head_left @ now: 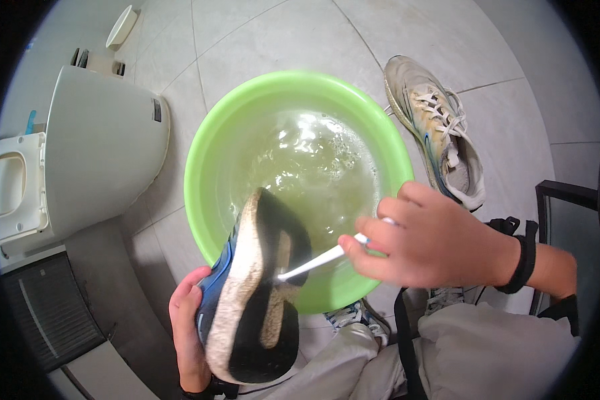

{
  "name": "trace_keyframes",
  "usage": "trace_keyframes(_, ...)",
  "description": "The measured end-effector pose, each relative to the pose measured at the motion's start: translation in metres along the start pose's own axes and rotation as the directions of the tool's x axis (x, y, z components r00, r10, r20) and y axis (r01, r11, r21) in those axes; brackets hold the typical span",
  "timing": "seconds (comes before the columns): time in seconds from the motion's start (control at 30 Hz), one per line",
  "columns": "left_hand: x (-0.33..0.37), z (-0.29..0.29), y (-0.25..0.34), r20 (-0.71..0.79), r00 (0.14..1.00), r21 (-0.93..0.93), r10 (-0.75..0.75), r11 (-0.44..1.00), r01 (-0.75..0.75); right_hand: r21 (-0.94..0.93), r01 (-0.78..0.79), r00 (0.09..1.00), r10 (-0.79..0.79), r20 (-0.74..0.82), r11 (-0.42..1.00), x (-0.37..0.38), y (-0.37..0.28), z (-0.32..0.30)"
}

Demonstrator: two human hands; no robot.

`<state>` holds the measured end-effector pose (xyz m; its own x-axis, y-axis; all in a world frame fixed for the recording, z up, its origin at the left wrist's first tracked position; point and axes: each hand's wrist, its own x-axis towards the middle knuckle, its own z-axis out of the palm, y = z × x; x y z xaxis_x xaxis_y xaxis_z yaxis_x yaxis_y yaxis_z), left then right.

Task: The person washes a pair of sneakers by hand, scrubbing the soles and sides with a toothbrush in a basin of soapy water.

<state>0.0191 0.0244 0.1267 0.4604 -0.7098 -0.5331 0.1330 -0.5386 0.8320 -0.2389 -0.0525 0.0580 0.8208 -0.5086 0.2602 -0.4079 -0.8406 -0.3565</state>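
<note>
Holding the shoe point(253, 300) at the basin's point(195, 177) near left rim, sole turned toward the right, the left hand point(188, 323) has its grip clamped on the blue side. From where I stand, the right hand point(433, 247) is closed around the brush point(321, 260), whose head meets the sole's pale groove. I reckon pressing too hard could twist the shoe loose and drop it into the water point(300, 173); a sharp flick might splash the second shoe point(423, 100) beside the basin.
</note>
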Motion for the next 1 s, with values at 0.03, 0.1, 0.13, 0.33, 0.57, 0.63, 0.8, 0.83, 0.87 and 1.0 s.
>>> trace_keyframes(0.03, 0.002, -0.005, -0.002, 0.053, 0.999, 0.045, 0.003, 0.999, -0.005, -0.018, 0.046, 0.999, -0.045, 0.02, 0.999, 0.003, -0.005, -0.005)
trace_keyframes(0.1, 0.007, -0.007, -0.005, 0.122, 0.992, 0.104, 0.005, 0.994, -0.017, -0.035, 0.087, 0.995, -0.086, 0.047, 0.996, 0.006, -0.006, 0.001)
trace_keyframes(0.13, 0.009, -0.008, -0.007, 0.125, 0.992, 0.104, 0.002, 0.995, -0.015, 0.006, 0.069, 0.997, -0.069, -0.016, 0.998, 0.009, -0.002, 0.013)
trace_keyframes(0.33, 0.006, -0.016, -0.014, 0.06, 0.998, 0.115, 0.001, 0.993, -0.008, 0.019, 0.084, 0.995, -0.083, -0.063, 0.996, 0.004, 0.025, 0.049)
trace_keyframes(0.57, -0.003, -0.018, -0.02, 0.045, 0.997, 0.257, 0.067, 0.963, -0.077, 0.517, -0.09, 0.98, -0.015, 0.196, 0.851, -0.003, 0.028, 0.047)
trace_keyframes(0.63, -0.005, -0.014, -0.015, 0.073, 0.996, 0.246, 0.05, 0.967, -0.066, 0.586, -0.1, 0.978, -0.029, 0.207, 0.804, -0.001, 0.032, 0.049)
trace_keyframes(0.8, -0.002, -0.017, -0.017, 0.097, 0.994, 0.246, 0.053, 0.966, -0.076, 0.576, 0.008, 0.999, -0.031, 0.031, 0.818, 0.01, 0.033, 0.046)
trace_keyframes(0.83, -0.002, -0.019, -0.019, 0.094, 0.995, 0.215, 0.038, 0.975, -0.058, 0.576, 0.008, 0.999, -0.031, 0.029, 0.817, 0.011, 0.033, 0.042)
trace_keyframes(0.87, -0.001, -0.02, -0.021, 0.093, 0.995, 0.183, 0.022, 0.982, -0.039, 0.47, -0.101, 0.977, -0.002, 0.213, 0.877, 0.019, 0.031, 0.029)
trace_keyframes(1.0, 0.0, -0.02, -0.028, 0.1, 0.995, 0.112, -0.005, 0.994, -0.007, 0.306, -0.074, 0.993, 0.04, 0.115, 0.949, 0.012, 0.029, 0.037)
